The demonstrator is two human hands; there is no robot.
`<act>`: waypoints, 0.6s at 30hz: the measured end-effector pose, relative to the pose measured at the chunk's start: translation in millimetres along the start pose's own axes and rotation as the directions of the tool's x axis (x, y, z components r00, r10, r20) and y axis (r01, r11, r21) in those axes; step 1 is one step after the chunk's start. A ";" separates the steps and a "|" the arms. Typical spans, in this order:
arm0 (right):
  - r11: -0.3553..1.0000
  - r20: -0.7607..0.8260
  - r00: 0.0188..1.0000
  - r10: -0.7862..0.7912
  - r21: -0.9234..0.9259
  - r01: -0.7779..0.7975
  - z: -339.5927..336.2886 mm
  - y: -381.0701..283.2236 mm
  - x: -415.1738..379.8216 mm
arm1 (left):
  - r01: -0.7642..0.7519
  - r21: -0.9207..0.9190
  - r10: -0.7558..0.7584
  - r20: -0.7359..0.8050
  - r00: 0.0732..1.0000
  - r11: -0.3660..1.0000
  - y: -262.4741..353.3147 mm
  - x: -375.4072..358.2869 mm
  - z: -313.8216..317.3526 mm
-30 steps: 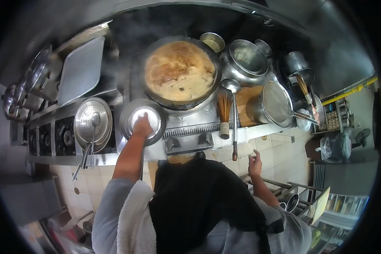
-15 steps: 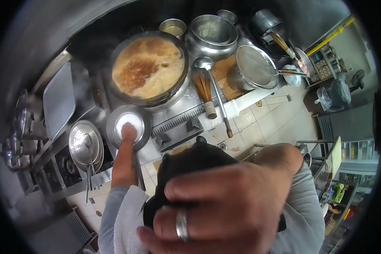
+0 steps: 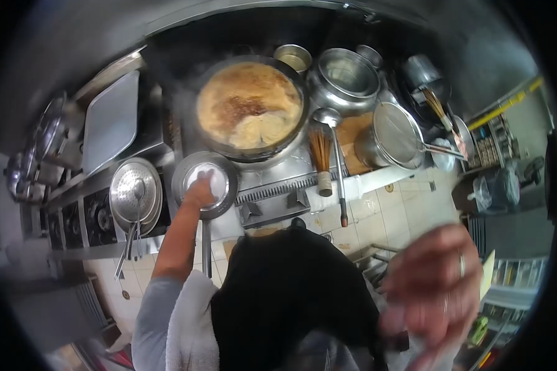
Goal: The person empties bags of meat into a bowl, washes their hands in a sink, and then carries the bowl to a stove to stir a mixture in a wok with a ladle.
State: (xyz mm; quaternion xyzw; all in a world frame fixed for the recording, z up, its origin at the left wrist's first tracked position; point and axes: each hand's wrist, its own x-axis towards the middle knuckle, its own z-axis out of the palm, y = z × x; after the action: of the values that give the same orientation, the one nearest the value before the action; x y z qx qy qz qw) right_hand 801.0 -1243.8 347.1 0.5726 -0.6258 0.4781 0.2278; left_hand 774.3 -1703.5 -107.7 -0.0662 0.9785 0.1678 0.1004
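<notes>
My left hand (image 3: pixel 199 191) reaches into a metal pan (image 3: pixel 226 199) with a long handle, at the counter's front edge. Its fingers look stretched out over something white (image 3: pixel 218 183) in the pan, whose kind I cannot make out. Close to the camera at the lower right, my right hand (image 3: pixel 436 287), with a ring on one finger, is smeared by motion. Nothing can be made out in it. Behind the pan sits a large wok (image 3: pixel 229 154) full of foamy, brown-and-yellow bubbling liquid (image 3: pixel 247 108).
A perforated skimmer (image 3: pixel 130 188) lies left of the pan. Right of the wok are a bamboo brush (image 3: pixel 322 161), a ladle (image 3: pixel 337 164) and a strainer (image 3: pixel 396 130) over a pot. Nested metal pots (image 3: pixel 346 77) stand behind, and a tray (image 3: pixel 111 123) leans at left.
My right hand has swung from the lower middle to the right, away from the camera. My left hand stays at the pan, its fingers now showing more. The whole view has shifted.
</notes>
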 end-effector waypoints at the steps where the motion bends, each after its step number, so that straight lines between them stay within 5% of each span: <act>1: 0.998 -0.050 0.998 -0.029 0.052 0.032 4.0 22.5 -2.2 | 0.019 0.018 -0.019 0.046 0.999 1.000 2.5 -0.5 -1.5; 2: 0.951 -0.134 0.960 0.245 -0.160 -0.265 12.5 25.1 -22.5 | 0.029 0.035 -0.033 0.093 0.995 0.999 6.2 2.6 -3.1; 3: 0.905 -0.095 0.947 0.308 -0.276 -0.323 4.6 50.7 -51.7 | 0.033 0.053 -0.040 0.141 0.989 0.998 10.5 6.7 -3.7; 5: 0.759 -0.173 0.813 0.557 -0.291 -0.582 16.0 94.3 -123.2 | 0.053 0.051 -0.058 0.118 0.991 0.997 10.7 7.8 0.3; 7: 0.527 -0.223 0.563 0.796 -0.202 -0.825 26.2 116.6 -207.2 | 0.056 0.058 -0.060 0.072 0.996 0.997 -2.3 15.2 20.4; 13: 0.040 -0.201 0.117 0.973 -0.350 -0.936 45.0 108.6 -428.3 | 0.154 0.087 -0.158 0.037 0.987 0.984 10.1 16.4 17.2; 17: -0.032 -0.187 0.086 0.979 -0.549 -0.835 43.8 83.3 -495.3 | 0.178 0.055 -0.181 0.055 0.982 0.982 -0.4 27.7 32.1; 18: -0.150 -0.203 -0.051 0.978 -0.509 -0.848 41.8 78.6 -501.7 | 0.196 0.029 -0.197 0.037 0.980 0.980 0.2 27.3 33.4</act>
State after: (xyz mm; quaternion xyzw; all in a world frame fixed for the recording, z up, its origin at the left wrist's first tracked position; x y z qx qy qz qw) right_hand 859.0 -1038.3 -115.5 -0.0779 -0.9602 0.2352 -0.1286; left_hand 753.5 -1694.5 -144.5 -0.1576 0.9670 0.1459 0.1367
